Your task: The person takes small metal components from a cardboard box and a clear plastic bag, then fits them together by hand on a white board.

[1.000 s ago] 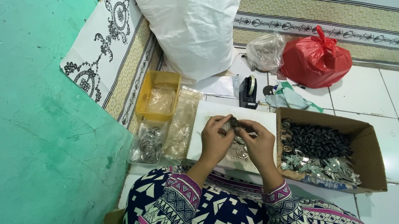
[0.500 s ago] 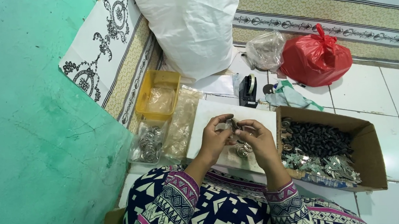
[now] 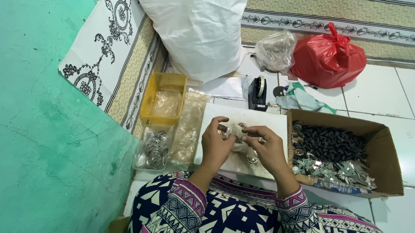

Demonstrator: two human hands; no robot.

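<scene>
Seen from above, a person in patterned navy, white and pink sleeves sits on the floor with both hands raised over a white board at the centre of the view. The left hand and right hand are close together, fingers curled around a small clear plastic bag pinched between them; what sits inside the bag is too small to make out. A few small round metal pieces lie on the board just under the hands. At 9 o'clock from the hands lies a clear bag of metal rings, with a long clear packet beside it, between the rings and the board. At 10 o'clock is a yellow plastic tray holding more clear plastic. At 3 o'clock, touching the board's edge, stands an open cardboard box filled with small black parts at its far side and flat silver metal parts at its near side. At 12 o'clock a black tape dispenser stands just beyond the board. Farther out at 12 o'clock leans a large white sack, and at 1 o'clock sit a knotted red plastic bag and a crumpled clear bag. A green wall fills the left side.
</scene>
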